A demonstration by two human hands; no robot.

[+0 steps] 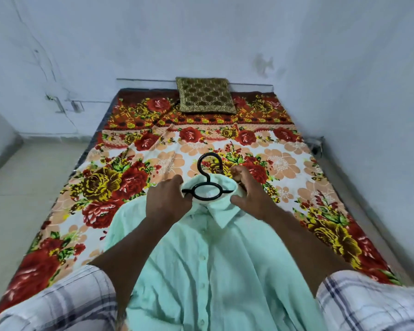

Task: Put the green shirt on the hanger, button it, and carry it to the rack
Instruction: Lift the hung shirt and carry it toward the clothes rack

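On bed point(105, 187), green shirt point(213, 271) lay with hanger point(208, 183) in collar point(225, 216); left hand point(167, 200) and right hand point(251, 191) each gripped collar beside hanger.

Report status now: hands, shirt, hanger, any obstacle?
Left hand and right hand: grip on collar. The pale green shirt lies flat on floral bedsheet, black hanger inside its neck. Nothing blocks it.

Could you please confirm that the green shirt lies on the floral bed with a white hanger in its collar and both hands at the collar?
Not quite: the hanger is black, not white, as the head view shows. The rest holds. The shirt lies on the floral bed with the hanger in its collar, and the left hand and right hand are at the collar.
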